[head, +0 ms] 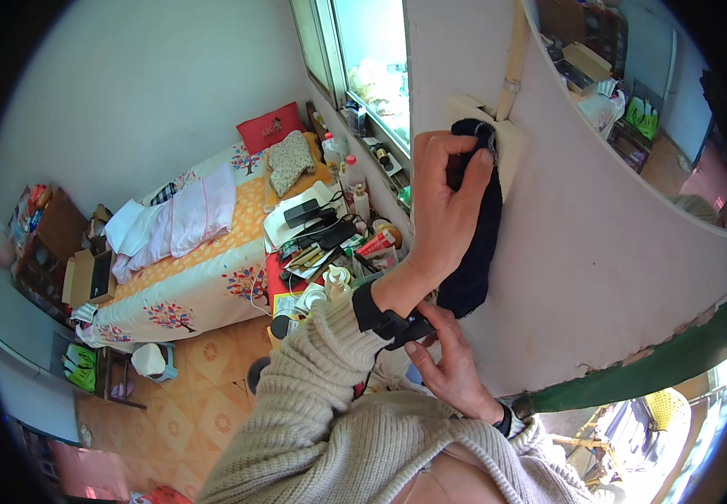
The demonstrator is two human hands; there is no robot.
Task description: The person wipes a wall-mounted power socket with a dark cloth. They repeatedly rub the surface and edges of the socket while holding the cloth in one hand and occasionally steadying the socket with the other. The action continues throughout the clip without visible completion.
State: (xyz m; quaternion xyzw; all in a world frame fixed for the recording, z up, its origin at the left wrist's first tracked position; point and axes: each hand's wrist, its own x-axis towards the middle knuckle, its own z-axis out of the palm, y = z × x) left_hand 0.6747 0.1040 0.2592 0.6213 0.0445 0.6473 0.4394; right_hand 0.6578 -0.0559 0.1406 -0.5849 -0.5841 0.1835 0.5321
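My left hand (448, 195) is raised in front of the wall, with thumb and fingers pinching the upper edge of a dark navy cloth (483, 239) that looks like a sock. The cloth hangs long and narrow, with a greyish inner edge at its top. Lower down, my right hand (451, 365) has its thumb and fingers around a black object (415, 332), partly hidden beside my left wrist; its kind is unclear. A black band (373, 312) circles my left wrist, and another dark band (503, 419) is on my right.
Behind the cloth, a pale box (514, 148) is mounted on the wall below a conduit (516, 57). A mirror (647, 126) hangs at upper right. Bottles and devices crowd a table (275, 277) beside the bed (206, 277). A stool (156, 362) stands on the tiled floor (193, 390).
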